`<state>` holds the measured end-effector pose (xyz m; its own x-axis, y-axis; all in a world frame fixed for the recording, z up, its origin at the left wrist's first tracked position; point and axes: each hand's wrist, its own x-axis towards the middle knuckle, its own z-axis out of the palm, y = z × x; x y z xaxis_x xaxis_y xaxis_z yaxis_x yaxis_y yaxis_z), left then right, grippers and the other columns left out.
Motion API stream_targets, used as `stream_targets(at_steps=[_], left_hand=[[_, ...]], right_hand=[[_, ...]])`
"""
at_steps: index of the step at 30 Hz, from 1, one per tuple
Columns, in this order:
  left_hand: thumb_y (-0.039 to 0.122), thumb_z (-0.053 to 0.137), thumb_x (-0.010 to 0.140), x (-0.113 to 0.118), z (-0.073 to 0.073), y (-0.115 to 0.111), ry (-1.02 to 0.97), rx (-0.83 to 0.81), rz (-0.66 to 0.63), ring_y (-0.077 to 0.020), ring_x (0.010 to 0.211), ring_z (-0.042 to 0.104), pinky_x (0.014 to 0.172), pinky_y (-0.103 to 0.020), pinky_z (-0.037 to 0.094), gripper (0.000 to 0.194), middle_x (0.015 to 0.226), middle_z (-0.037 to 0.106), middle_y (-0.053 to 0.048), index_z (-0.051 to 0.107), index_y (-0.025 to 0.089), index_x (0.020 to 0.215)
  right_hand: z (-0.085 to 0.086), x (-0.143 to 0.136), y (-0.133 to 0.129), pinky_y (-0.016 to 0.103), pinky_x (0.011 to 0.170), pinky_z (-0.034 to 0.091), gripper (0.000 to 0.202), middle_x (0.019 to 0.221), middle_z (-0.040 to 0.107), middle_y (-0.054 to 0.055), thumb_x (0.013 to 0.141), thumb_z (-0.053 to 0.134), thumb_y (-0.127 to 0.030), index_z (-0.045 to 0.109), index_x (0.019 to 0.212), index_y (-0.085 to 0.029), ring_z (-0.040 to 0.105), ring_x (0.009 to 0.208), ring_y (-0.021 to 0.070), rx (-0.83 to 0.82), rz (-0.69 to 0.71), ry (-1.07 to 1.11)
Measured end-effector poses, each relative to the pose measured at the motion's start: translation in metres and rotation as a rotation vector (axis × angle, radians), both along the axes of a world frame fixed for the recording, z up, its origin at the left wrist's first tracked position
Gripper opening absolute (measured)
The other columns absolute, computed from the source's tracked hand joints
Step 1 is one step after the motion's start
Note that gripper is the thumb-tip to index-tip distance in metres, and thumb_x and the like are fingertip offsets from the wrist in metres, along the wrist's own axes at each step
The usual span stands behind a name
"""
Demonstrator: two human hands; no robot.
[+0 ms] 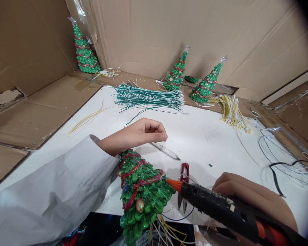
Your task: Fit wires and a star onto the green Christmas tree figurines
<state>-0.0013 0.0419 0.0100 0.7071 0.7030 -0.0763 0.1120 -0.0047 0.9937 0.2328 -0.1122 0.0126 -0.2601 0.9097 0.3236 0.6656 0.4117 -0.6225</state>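
Observation:
A green glittery tree [143, 191] with red garland and small baubles lies tilted at the front, yellow and white wires hanging from its base. Above its upper end is my left hand [154, 131], fingers curled and thumb against the fingertips; whatever they hold, if anything, is too small to name. My right hand [256, 198] is wrapped round a black glue gun [218, 203], whose orange nozzle points at the tree's right side, touching or nearly touching it. Red-handled snips [184, 171] lie under the nozzle. A whitish pen-like tool [166, 150] rests behind the tree.
Green wires [149, 97] lie across the back of the white board [200, 136]. Upright trees stand at the back left [85, 54], centre [176, 73] and right [206, 83]. Yellow-white wires [232, 112] and a black cable [274, 176] lie on the right. Cardboard walls [149, 37] enclose the area.

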Motion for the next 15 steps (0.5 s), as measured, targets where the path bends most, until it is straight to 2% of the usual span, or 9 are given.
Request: stream_targets(at_steps=[2, 7, 11, 15], left_hand=[[0.025, 0.069, 0.078, -0.0003, -0.0013, 0.0007, -0.001, 0.004, -0.016, -0.0088, 0.066, 0.045, 0.063, -0.021, 0.033, 0.013, 0.069, 0.055, 0.004, 0.062, 0.014, 0.074], [0.028, 0.066, 0.082, -0.0011, -0.0034, 0.0008, 0.006, 0.014, -0.040, -0.0091, 0.067, 0.045, 0.062, -0.022, 0.032, 0.016, 0.070, 0.054, 0.004, 0.062, 0.014, 0.076], [0.035, 0.068, 0.081, -0.0020, -0.0053, 0.0011, 0.010, 0.026, -0.075, -0.0100, 0.066, 0.045, 0.062, -0.023, 0.032, 0.022, 0.069, 0.052, 0.004, 0.061, 0.014, 0.077], [0.039, 0.069, 0.080, -0.0022, -0.0060, 0.0013, 0.009, 0.036, -0.097, -0.0111, 0.067, 0.047, 0.063, -0.024, 0.033, 0.025, 0.070, 0.053, 0.003, 0.061, 0.015, 0.078]], right_hand=[[0.0018, -0.0024, 0.0005, 0.024, 0.045, 0.036, 0.041, 0.059, 0.052, -0.002, 0.092, 0.046, -0.060, 0.052, 0.071, -0.025, 0.047, 0.047, 0.0122, 0.021, -0.014, -0.025], [0.0036, -0.0058, -0.0010, 0.024, 0.044, 0.034, 0.039, 0.059, 0.049, -0.002, 0.092, 0.049, -0.057, 0.052, 0.071, -0.024, 0.045, 0.047, 0.0123, 0.037, -0.045, -0.058], [0.0042, -0.0055, -0.0007, 0.024, 0.045, 0.034, 0.047, 0.059, 0.048, -0.003, 0.090, 0.043, -0.067, 0.051, 0.070, -0.024, 0.045, 0.047, 0.0114, 0.064, -0.060, -0.070], [0.0062, -0.0069, 0.0005, 0.025, 0.043, 0.031, 0.041, 0.058, 0.047, -0.003, 0.092, 0.047, -0.058, 0.051, 0.069, -0.024, 0.045, 0.047, 0.0120, 0.056, -0.073, -0.114]])
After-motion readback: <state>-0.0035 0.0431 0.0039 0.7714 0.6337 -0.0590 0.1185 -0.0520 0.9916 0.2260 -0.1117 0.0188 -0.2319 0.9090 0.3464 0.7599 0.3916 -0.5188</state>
